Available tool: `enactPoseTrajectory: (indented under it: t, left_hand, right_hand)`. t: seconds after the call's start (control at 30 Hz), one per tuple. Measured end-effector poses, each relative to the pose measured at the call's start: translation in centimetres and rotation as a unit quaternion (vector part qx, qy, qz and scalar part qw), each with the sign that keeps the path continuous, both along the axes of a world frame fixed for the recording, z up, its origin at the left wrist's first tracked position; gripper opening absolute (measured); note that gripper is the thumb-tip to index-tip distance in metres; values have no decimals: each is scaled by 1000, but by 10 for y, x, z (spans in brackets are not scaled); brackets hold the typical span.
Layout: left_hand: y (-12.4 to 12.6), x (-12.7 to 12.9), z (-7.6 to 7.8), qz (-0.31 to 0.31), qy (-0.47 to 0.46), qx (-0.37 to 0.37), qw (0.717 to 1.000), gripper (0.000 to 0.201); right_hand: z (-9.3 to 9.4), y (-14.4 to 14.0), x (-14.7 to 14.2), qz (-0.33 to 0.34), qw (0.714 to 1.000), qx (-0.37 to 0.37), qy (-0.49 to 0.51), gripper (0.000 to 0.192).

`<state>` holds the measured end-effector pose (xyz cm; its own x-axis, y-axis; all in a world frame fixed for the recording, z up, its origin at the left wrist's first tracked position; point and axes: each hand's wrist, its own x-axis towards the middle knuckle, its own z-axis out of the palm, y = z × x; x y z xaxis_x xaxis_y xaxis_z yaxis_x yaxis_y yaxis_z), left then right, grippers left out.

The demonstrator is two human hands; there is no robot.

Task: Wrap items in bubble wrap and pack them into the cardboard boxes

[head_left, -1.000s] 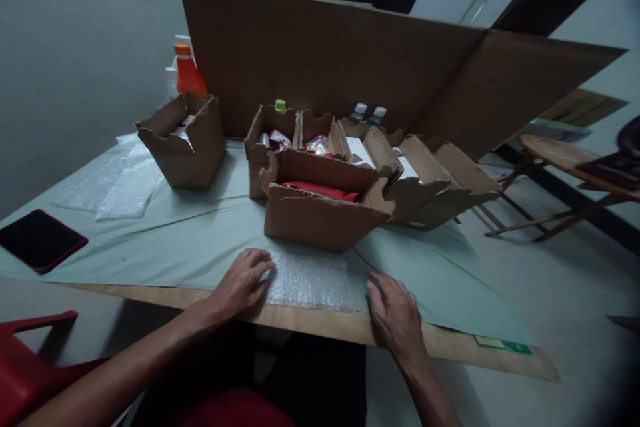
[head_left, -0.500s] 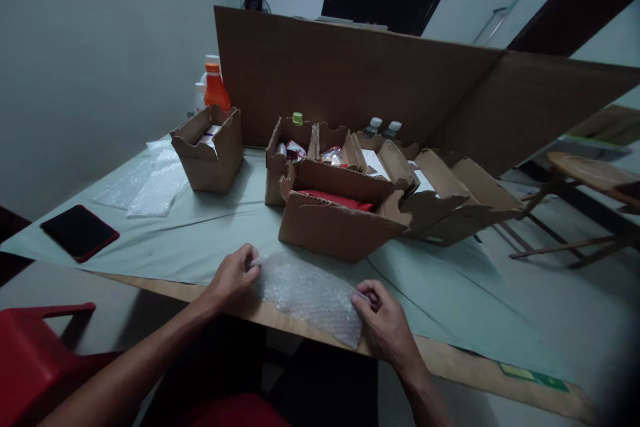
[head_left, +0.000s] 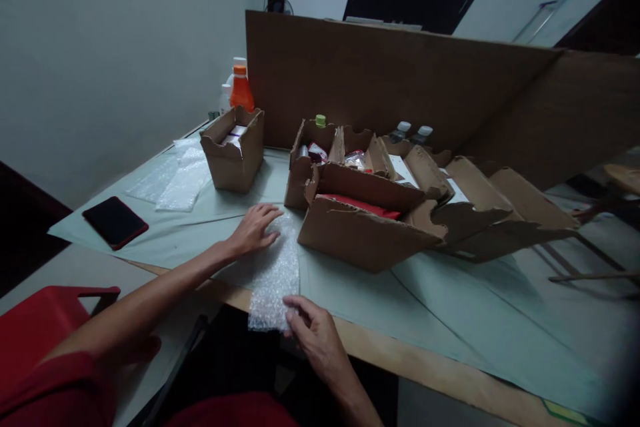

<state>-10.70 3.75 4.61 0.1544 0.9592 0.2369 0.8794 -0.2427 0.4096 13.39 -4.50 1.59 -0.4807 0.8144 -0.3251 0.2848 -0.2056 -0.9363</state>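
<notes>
A strip of clear bubble wrap [head_left: 276, 273] lies lengthwise toward me at the front of the table, its near end reaching over the wooden edge. My left hand [head_left: 256, 232] is at its far end, fingers stretched out over the upper left corner and not gripping. At the near right edge, my right hand [head_left: 314, 337] pinches the wrap between thumb and fingers. Just beyond, to the right, stands a cardboard bin [head_left: 367, 237] with a red item [head_left: 360, 205] inside.
More cardboard bins [head_left: 467, 190] hold packets and white boxes. Another bin [head_left: 233, 157] stands left, beside spare bubble wrap sheets [head_left: 183, 177] and a dark tablet [head_left: 115, 221]. An orange bottle [head_left: 241, 92] is behind it. A tall cardboard panel [head_left: 390, 73] backs the table. A red stool [head_left: 45, 327] is lower left.
The bubble wrap has turned from crosswise to lengthwise. My left hand moved forward and released its pinch; my right hand came left, still holding an edge. The view shifted left.
</notes>
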Motion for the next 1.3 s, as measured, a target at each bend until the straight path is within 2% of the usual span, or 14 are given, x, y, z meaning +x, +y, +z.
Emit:
enactPoseTrajectory:
  t: [0.13, 0.2, 0.27, 0.33, 0.43, 0.5, 0.57, 0.67, 0.77, 0.9, 1.03, 1.13, 1.2, 1.3]
  left_hand:
    - [-98, 0, -8, -143, -66, 4, 988, 60]
    - [-134, 9, -17, -161, -54, 10, 985, 77]
    - [-149, 22, -29, -129, -60, 19, 990, 60]
    - [-147, 33, -39, -67, -99, 13, 993, 37]
    - [-128, 39, -45, 30, -171, -40, 984, 30]
    - [-116, 36, -41, 72, -201, -98, 972, 32]
    - [-106, 32, -35, 91, -207, -147, 963, 36]
    - [-95, 29, -29, 89, -169, -177, 966, 39]
    - [-87, 30, -29, 82, -104, -179, 975, 40]
    - [-90, 30, -32, 87, -38, -95, 991, 36]
    - [-115, 30, -31, 40, -59, 72, 995, 32]
    - [-131, 30, -32, -15, -87, 68, 994, 31]
    - [-130, 29, -37, -4, -108, 43, 993, 34]
    - [-115, 26, -46, 29, -105, 32, 994, 36]
  right_hand:
    - [9, 0, 6, -14, 997, -49, 56, 48]
    - [9, 1, 5, -23, 994, -73, 75, 52]
    - [7, 3, 3, -33, 990, -93, 95, 57]
    - [5, 4, 2, -36, 987, -107, 116, 59]
    - [4, 1, 9, -43, 986, -91, 136, 57]
    - [4, -4, 15, -70, 992, -12, 103, 53]
    - [3, -9, 20, -86, 986, 143, 29, 40]
    - [-1, -11, 16, -33, 903, 421, -82, 26]
    - [-6, -2, 4, 45, 807, 562, -175, 40]
    - [-13, 16, -10, 108, 771, 585, -227, 42]
    - [-10, 23, -14, 123, 800, 554, -193, 34]
    - [-3, 24, -15, 129, 839, 504, -161, 25]
    - [0, 26, -16, 109, 853, 487, -151, 23]
    - [0, 26, -14, 52, 839, 514, -170, 24]
